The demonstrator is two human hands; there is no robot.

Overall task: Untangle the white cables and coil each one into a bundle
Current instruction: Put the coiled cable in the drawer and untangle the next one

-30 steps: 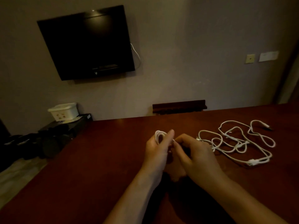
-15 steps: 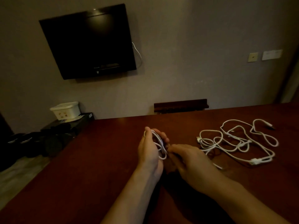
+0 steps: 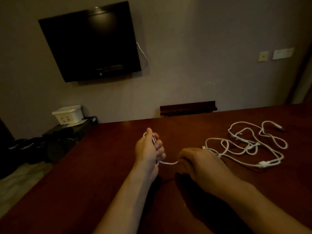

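My left hand [image 3: 146, 149] curls round a small coiled cable [image 3: 154, 139] above the dark red-brown wooden counter [image 3: 94, 174], and my right hand [image 3: 197, 162] pinches the cable's free tail, stretched between both hands. The tangled white cables [image 3: 248, 144] lie on the counter just right of my right hand. Beyond, a dark wall-mounted television [image 3: 91, 43] hangs on a grey wall above a white box [image 3: 68, 114].

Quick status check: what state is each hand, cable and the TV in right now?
Left hand: grips the coiled cable.
Right hand: pinches the coil's free end, pulled out sideways.
Coiled cable: mostly wound, tail unwrapped.
Loose cables: tangled, flat on the table.
TV: off.
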